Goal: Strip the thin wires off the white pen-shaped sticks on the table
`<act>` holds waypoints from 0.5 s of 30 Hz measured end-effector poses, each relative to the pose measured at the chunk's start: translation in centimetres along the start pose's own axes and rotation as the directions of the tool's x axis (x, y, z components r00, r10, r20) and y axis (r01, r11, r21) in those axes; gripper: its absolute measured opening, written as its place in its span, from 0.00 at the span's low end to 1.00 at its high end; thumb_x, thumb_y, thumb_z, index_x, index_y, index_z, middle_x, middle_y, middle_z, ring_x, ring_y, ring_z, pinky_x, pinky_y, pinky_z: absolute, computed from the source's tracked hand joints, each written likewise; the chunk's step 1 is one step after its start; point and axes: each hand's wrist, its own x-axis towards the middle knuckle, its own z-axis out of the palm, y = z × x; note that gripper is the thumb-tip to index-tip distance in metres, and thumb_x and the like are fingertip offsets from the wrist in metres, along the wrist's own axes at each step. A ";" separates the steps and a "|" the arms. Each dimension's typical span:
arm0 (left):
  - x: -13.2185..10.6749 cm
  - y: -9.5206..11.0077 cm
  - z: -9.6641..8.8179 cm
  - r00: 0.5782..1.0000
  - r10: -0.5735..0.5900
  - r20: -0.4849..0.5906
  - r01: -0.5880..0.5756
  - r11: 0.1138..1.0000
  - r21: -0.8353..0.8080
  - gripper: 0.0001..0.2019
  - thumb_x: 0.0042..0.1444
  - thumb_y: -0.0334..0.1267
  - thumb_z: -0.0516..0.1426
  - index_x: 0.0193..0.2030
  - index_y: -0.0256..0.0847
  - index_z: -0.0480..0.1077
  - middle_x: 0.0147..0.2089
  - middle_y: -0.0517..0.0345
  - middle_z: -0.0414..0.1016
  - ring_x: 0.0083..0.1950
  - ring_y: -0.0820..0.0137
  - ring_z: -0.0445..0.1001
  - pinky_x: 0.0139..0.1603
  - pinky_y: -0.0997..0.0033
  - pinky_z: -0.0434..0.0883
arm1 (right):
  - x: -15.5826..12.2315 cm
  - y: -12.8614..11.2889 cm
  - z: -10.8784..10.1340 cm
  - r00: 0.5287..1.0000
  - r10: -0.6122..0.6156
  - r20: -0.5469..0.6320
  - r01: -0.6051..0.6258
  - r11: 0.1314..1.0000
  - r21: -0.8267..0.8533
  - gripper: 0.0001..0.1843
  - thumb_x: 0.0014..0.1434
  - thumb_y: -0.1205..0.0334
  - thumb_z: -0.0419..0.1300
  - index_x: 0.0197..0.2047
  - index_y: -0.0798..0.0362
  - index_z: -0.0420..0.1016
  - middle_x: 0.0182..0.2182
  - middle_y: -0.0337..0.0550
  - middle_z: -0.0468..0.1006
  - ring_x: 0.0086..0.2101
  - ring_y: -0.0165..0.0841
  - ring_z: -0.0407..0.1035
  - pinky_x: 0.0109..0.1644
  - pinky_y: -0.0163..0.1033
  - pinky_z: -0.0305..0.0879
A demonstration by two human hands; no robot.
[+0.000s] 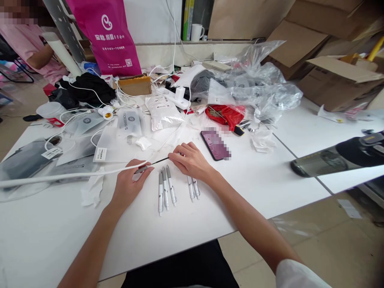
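My left hand (129, 184) is closed on a grey pen part (142, 169), pinched between thumb and fingers. A thin dark rod, looking like a pen refill (161, 161), spans the gap between my hands. My right hand (190, 161) is closed on its far end, and the fingers cover what else may be there. Below, on the white table, three silver-and-white pens (165, 191) lie side by side. Two more such pens (193, 188) rest under my right wrist, their upper ends partly hidden.
A phone (216, 145) lies beyond my right hand. A white cable (78, 175) crosses in front of the left one. Plastic-wrapped packets (129, 122), a red bag (226, 115) and clutter fill the back. Rightward are a bottle (330, 160) and cardboard boxes (339, 86). A person sits far left.
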 end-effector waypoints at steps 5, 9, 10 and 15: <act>0.0 0.0 0.0 0.999 0.033 -0.029 -0.033 0.999 0.011 0.08 0.69 0.43 0.64 0.48 0.42 0.79 0.48 0.55 0.84 0.44 0.70 0.83 0.46 0.73 0.80 | 0.0 -0.1 0.1 1.000 -0.006 -0.005 0.006 1.000 -0.003 0.11 0.77 0.66 0.53 0.47 0.51 0.77 0.40 0.43 0.80 0.38 0.35 0.64 0.45 0.44 0.53; 0.1 0.1 0.0 0.999 0.040 -0.009 -0.040 0.999 0.004 0.09 0.69 0.43 0.63 0.48 0.42 0.80 0.46 0.55 0.83 0.44 0.69 0.83 0.48 0.70 0.81 | -0.1 -0.4 0.5 1.000 -0.017 0.005 0.017 1.000 0.000 0.10 0.77 0.67 0.54 0.48 0.50 0.77 0.41 0.44 0.80 0.39 0.35 0.65 0.46 0.44 0.53; 0.1 0.1 0.0 0.999 0.036 -0.005 -0.036 0.999 0.000 0.09 0.69 0.44 0.63 0.48 0.42 0.80 0.46 0.55 0.83 0.43 0.69 0.83 0.46 0.70 0.81 | -0.2 -0.4 0.6 1.000 -0.021 0.003 0.021 1.000 0.000 0.10 0.76 0.67 0.54 0.48 0.50 0.77 0.41 0.44 0.80 0.38 0.35 0.65 0.46 0.44 0.53; 0.1 0.3 0.0 0.999 0.029 0.015 -0.029 1.000 0.005 0.09 0.69 0.44 0.63 0.48 0.43 0.80 0.45 0.56 0.83 0.42 0.69 0.82 0.36 0.74 0.78 | -0.2 -0.7 0.8 1.000 -0.027 0.007 0.027 1.000 0.011 0.09 0.76 0.67 0.54 0.48 0.50 0.76 0.41 0.44 0.80 0.39 0.35 0.64 0.46 0.44 0.53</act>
